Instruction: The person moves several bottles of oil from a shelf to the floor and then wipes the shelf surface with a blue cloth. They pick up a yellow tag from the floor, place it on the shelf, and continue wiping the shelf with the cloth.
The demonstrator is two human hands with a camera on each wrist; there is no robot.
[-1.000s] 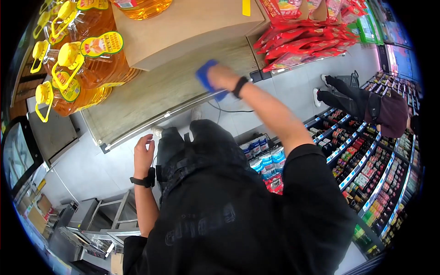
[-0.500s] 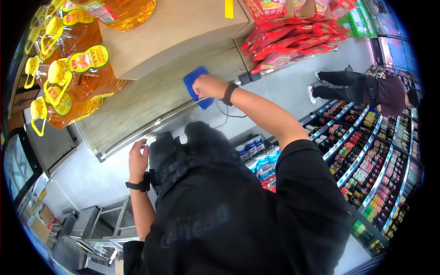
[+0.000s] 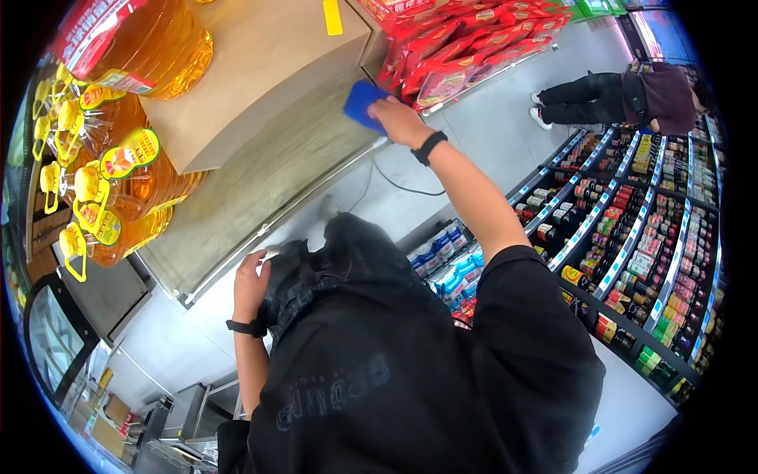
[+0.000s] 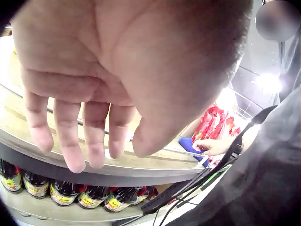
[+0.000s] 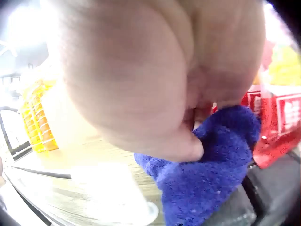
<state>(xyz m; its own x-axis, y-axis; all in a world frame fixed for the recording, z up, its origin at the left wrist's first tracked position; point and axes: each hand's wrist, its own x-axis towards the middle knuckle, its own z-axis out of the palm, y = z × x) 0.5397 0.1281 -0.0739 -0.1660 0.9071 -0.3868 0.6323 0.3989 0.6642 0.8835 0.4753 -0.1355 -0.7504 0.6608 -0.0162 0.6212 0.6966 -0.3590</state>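
Your right hand (image 3: 399, 120) is stretched out in front of you, and its fingers are curled around a blue cloth (image 3: 362, 101). In the right wrist view the thumb presses into the fluffy fabric, so the grip is firm. The cloth lies flat on the far end of the wooden shelf (image 3: 260, 182), close to its front edge, and just beside a pile of red packets (image 3: 450, 55). Your left hand (image 3: 251, 278) stays low, near your body and just in front of the shelf edge. Its fingers (image 4: 68, 141) hang down loosely with small gaps between them, and it holds nothing. On the shelf, to the left of the cloth, stands a big cardboard box (image 3: 253, 71) with a yellow tag (image 3: 333, 16) on its top. Further left there are large oil bottles (image 3: 118, 189) with yellow caps and handles. Below the shelf, the left wrist view shows a row of dark bottles (image 4: 61, 193). A black cable (image 3: 395, 186) lies on the floor near your feet. At your right side, long store racks (image 3: 632, 237) are filled with many small bottles, and another person (image 3: 632, 95) in dark clothes stands in the aisle, well apart from you.
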